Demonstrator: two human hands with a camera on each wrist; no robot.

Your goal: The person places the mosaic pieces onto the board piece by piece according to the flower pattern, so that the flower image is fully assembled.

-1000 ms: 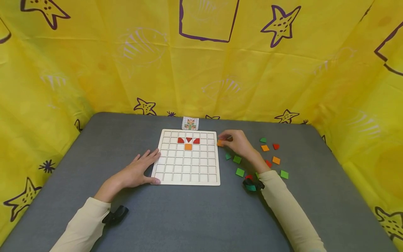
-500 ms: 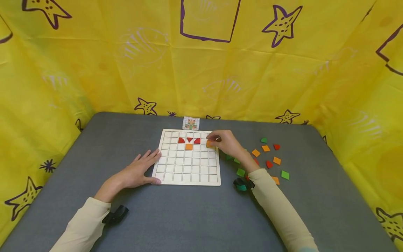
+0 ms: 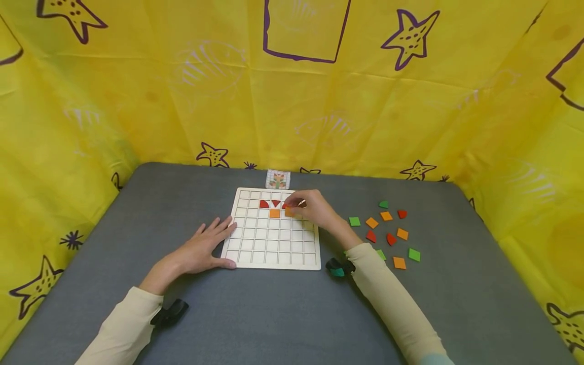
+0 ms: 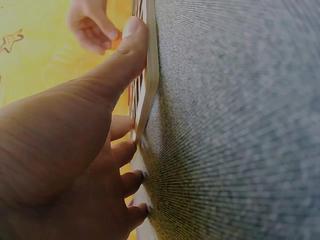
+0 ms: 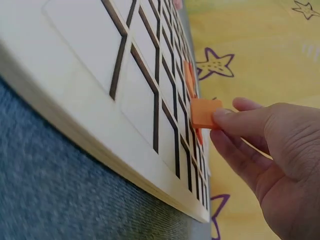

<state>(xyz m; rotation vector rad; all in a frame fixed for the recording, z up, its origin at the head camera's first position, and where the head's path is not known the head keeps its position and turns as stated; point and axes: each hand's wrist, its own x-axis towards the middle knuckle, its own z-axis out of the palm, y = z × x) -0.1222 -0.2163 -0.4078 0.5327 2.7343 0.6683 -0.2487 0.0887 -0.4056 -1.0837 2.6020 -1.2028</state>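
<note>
A white wooden grid board lies on the grey table. My left hand rests at its left edge with fingers spread; the left wrist view shows the thumb touching the board's rim. My right hand pinches an orange square tile between thumb and fingers, over the upper part of the grid. On the board sit a red quarter-round tile, a red triangle tile and an orange square tile. Another red tile is partly hidden by my right fingers.
Several loose green, orange and red tiles, among them a green square and an orange square, lie scattered right of the board. A small card with a coloured pattern lies behind the board. A yellow printed cloth surrounds the table.
My right hand has moved left with the orange tile, from beside the board's right edge to above the grid near the red tiles. My left hand has stayed at the board.
</note>
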